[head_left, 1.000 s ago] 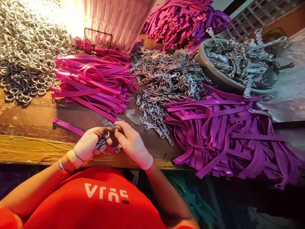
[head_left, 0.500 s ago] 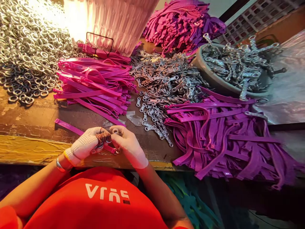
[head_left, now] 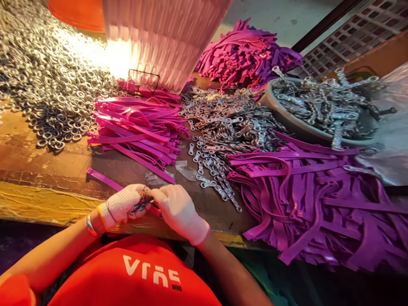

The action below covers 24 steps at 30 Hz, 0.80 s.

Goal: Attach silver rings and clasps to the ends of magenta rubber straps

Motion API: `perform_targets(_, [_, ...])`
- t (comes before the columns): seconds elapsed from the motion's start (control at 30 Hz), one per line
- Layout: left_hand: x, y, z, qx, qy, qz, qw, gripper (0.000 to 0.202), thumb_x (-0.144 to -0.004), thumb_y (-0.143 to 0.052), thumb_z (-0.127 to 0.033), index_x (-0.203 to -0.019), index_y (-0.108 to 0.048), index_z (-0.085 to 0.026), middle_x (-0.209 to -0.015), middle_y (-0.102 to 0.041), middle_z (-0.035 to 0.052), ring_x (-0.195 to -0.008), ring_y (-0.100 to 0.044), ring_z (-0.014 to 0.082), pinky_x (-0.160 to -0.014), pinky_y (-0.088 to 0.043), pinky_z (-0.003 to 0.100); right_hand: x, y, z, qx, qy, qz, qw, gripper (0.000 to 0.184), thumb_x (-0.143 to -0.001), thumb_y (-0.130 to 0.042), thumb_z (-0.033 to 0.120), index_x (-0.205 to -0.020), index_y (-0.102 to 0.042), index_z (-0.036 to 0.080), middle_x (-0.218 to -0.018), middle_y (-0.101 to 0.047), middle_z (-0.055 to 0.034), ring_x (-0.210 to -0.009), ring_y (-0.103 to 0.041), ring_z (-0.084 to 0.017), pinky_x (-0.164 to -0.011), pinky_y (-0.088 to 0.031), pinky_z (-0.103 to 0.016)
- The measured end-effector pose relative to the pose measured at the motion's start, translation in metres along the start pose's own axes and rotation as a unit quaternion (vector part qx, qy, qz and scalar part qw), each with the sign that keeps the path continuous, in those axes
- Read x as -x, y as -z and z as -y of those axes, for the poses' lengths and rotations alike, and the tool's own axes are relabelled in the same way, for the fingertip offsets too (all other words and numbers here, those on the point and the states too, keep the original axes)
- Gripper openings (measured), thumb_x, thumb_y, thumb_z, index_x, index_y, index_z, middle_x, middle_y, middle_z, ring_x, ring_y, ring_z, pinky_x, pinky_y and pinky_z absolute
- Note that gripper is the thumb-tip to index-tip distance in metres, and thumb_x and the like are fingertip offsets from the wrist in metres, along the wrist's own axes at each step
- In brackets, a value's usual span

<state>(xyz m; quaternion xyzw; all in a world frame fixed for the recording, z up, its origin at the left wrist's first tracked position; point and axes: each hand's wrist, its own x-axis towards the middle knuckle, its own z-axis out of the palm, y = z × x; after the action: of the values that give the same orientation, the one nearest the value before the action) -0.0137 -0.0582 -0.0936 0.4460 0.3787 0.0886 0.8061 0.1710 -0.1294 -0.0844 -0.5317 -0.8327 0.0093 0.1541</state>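
My left hand point(head_left: 125, 205), in a white knit glove, is closed around a bunch of small metal rings and pinches the end of a magenta strap point(head_left: 105, 180) that lies across the bench edge. My right hand point(head_left: 178, 210), in a thin pale glove, is closed too, its fingertips meeting the left hand's on the strap end and a small metal fitting. Both hands rest at the near edge of the worn wooden bench point(head_left: 47, 161).
Metal rings point(head_left: 47, 93) are heaped at the far left. A stack of magenta straps point(head_left: 140, 127) lies centre, metal link fittings point(head_left: 226, 127) beside it, purple straps point(head_left: 306, 195) at right. A bowl point(head_left: 287, 117) of fittings stands far right, a pink lampshade point(head_left: 165, 38) behind.
My hands have drawn closer together and my right fingers have closed onto the strap end. The ring seen between the fingers half a second ago is no longer visible. The camera tilted up slightly.
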Motion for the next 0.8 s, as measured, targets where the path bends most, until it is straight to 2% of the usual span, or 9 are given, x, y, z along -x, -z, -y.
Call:
perform_targets(0.17, [0.013,-0.009,-0.007,-0.029,-0.026,0.002,0.999,0.044,-0.087,-0.065,-0.061,-0.083,-0.058,-0.017,-0.059,-0.055,-0.0023,-0.038,-0.039,0.0066,-0.036,-0.025,0.019,0.002,0.005,0.001,-0.096,-0.068,0.019,0.993,0.027,-0.101,-0.046,0.020,-0.078,-0.061,0.020,-0.072,-0.061,-0.0017,-0.067,-0.052,-0.016,-0.064,-0.033,-0.032])
perform_targets(0.27, [0.013,-0.012,-0.003,-0.011,-0.019,0.012,1.000,0.042,-0.086,-0.067,-0.058,-0.080,-0.057,-0.018,-0.059,-0.053,-0.0034,-0.039,-0.039,0.0063,-0.035,-0.025,0.019,0.004,0.003,0.010,-0.130,-0.107,0.022,0.985,0.033,-0.099,-0.046,0.018,-0.067,-0.055,0.021,-0.063,-0.058,0.0007,-0.059,-0.051,-0.014,-0.061,-0.032,-0.031])
perform_targets(0.33, [0.009,-0.015,0.001,0.046,-0.006,0.002,0.999,0.042,-0.083,-0.069,-0.057,-0.077,-0.054,-0.018,-0.056,-0.050,-0.0045,-0.036,-0.035,0.0057,-0.034,-0.022,0.019,0.005,-0.001,0.020,-0.115,-0.155,-0.016,0.981,0.030,-0.098,-0.045,0.019,-0.071,-0.059,0.021,-0.065,-0.061,-0.0019,-0.061,-0.055,-0.016,-0.062,-0.033,-0.031])
perform_targets(0.4, [0.005,-0.018,0.004,0.099,0.000,-0.013,0.995,0.041,-0.080,-0.072,-0.055,-0.075,-0.053,-0.019,-0.053,-0.048,-0.0054,-0.036,-0.033,0.0055,-0.033,-0.022,0.019,0.007,-0.004,0.029,-0.175,-0.211,-0.030,0.961,0.026,-0.100,-0.045,0.024,-0.083,-0.065,0.020,-0.073,-0.068,-0.0041,-0.067,-0.062,-0.018,-0.064,-0.038,-0.030])
perform_targets(0.5, [0.001,-0.020,0.002,0.138,0.022,-0.014,0.990,0.038,-0.078,-0.074,-0.049,-0.071,-0.053,-0.018,-0.049,-0.043,-0.0061,-0.038,-0.033,0.0053,-0.035,-0.024,0.017,0.011,-0.004,0.033,-0.338,-0.295,0.022,0.894,0.023,-0.101,-0.049,0.034,-0.090,-0.066,0.022,-0.079,-0.073,-0.0013,-0.069,-0.066,-0.017,-0.063,-0.043,-0.026])
perform_targets(0.57, [-0.003,-0.017,-0.003,0.150,0.050,0.008,0.987,0.034,-0.078,-0.073,-0.045,-0.072,-0.054,-0.018,-0.051,-0.043,-0.0058,-0.038,-0.031,0.0046,-0.035,-0.023,0.017,0.016,-0.001,0.026,-0.370,-0.330,0.026,0.868,0.028,-0.102,-0.050,0.039,-0.086,-0.066,0.022,-0.075,-0.071,-0.0003,-0.067,-0.065,-0.016,-0.061,-0.043,-0.025])
perform_targets(0.67, [-0.010,-0.006,-0.015,0.185,0.076,-0.005,0.980,0.033,-0.077,-0.072,-0.046,-0.087,-0.060,-0.017,-0.062,-0.052,-0.0028,-0.041,-0.037,0.0057,-0.036,-0.023,0.016,0.024,0.001,0.006,-0.334,-0.368,-0.074,0.864,0.030,-0.103,-0.046,0.040,-0.100,-0.068,0.021,-0.084,-0.073,-0.0029,-0.072,-0.066,-0.017,-0.067,-0.047,-0.026])
perform_targets(0.73, [-0.017,-0.001,-0.024,0.138,0.056,-0.036,0.988,0.035,-0.080,-0.070,-0.048,-0.096,-0.062,-0.017,-0.064,-0.054,-0.0017,-0.044,-0.041,0.0076,-0.037,-0.024,0.016,0.028,-0.002,-0.007,-0.304,-0.393,-0.133,0.857,0.030,-0.103,-0.046,0.039,-0.108,-0.068,0.020,-0.092,-0.075,-0.0053,-0.077,-0.068,-0.018,-0.071,-0.049,-0.028])
perform_targets(0.8, [-0.027,-0.001,-0.032,-0.036,-0.017,-0.059,0.997,0.026,-0.086,-0.066,-0.041,-0.096,-0.065,-0.017,-0.064,-0.056,-0.0001,-0.049,-0.048,0.0109,-0.041,-0.033,0.018,0.029,-0.009,-0.018,-0.281,-0.395,-0.151,0.861,0.027,-0.102,-0.047,0.036,-0.105,-0.069,0.020,-0.094,-0.075,-0.0068,-0.081,-0.068,-0.019,-0.076,-0.051,-0.029])
